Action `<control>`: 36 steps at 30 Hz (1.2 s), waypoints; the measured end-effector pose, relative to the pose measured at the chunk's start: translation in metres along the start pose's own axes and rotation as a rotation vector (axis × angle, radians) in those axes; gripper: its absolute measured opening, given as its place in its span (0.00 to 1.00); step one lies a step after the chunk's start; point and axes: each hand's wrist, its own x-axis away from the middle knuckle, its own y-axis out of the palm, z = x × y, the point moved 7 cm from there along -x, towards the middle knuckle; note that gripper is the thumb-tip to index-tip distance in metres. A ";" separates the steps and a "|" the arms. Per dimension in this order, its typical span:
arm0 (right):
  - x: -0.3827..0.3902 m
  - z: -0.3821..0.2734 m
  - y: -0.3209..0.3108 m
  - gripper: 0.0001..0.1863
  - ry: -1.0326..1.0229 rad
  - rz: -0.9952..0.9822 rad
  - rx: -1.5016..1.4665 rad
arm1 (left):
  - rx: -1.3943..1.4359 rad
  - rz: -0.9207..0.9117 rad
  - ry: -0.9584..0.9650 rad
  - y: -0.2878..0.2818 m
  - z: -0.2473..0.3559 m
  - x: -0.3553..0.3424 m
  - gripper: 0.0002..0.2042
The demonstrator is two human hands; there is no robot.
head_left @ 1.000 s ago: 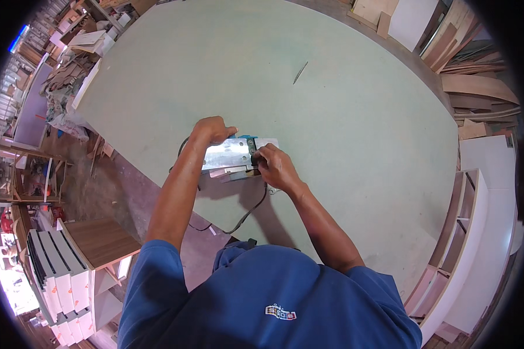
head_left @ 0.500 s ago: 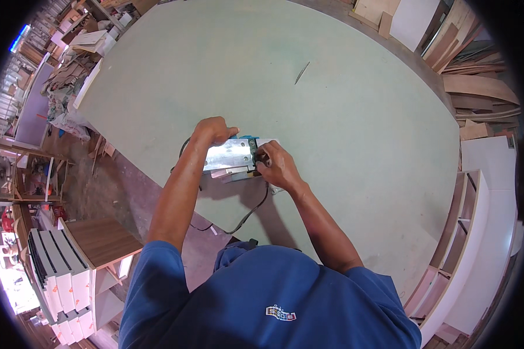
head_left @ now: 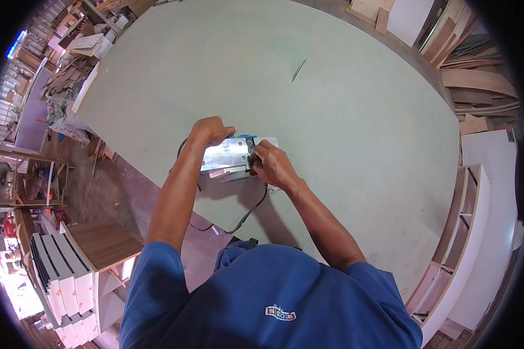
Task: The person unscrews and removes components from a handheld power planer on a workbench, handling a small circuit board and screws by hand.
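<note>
An electric hand planer point(head_left: 226, 154) with a blue body lies on the pale green tabletop point(head_left: 355, 128), its shiny metal sole turned up. My left hand point(head_left: 211, 131) is closed round its far left side, with the thumb pointing right along the blue edge. At the dark cutter slot across the sole, the bent fingers of my right hand point(head_left: 275, 164) press in, pinched together. Whatever they may hold there is hidden behind the fingers. A black cord point(head_left: 251, 212) runs from under the planer toward my waist.
A thin dark strip point(head_left: 298, 70) lies farther off on the tabletop. Stacked white panels and a wood-grained board point(head_left: 103, 244) stand at the lower left. Along the right side is a white shelf frame point(head_left: 463, 232), with timber offcuts point(head_left: 477, 87) beyond it.
My right fingers have shifted slightly left and curled tighter over the cutter slot. My left hand keeps its hold, and the planer stays almost where it was.
</note>
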 end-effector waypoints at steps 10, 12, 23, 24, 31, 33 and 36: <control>0.026 0.039 -0.019 0.13 0.303 0.162 -0.371 | -0.016 0.009 0.010 0.000 0.000 -0.002 0.32; 0.050 0.056 -0.024 0.10 0.364 0.170 -0.350 | -0.030 0.008 0.008 0.001 -0.001 -0.001 0.33; 0.115 0.058 -0.026 0.08 0.095 0.081 0.139 | -0.016 -0.041 0.002 0.003 -0.002 -0.007 0.34; 0.113 0.054 -0.027 0.08 0.094 0.083 0.138 | -0.018 -0.039 0.001 0.002 -0.002 -0.007 0.34; 0.026 0.016 -0.026 0.05 0.212 0.174 -0.153 | -0.006 -0.017 0.003 0.004 -0.004 -0.008 0.33; 0.004 0.013 -0.014 0.05 0.127 0.189 -0.122 | -0.001 -0.024 0.001 0.004 -0.004 -0.008 0.33; -0.011 0.012 -0.002 0.07 0.099 0.174 0.026 | -0.051 0.046 0.025 0.000 -0.001 -0.006 0.32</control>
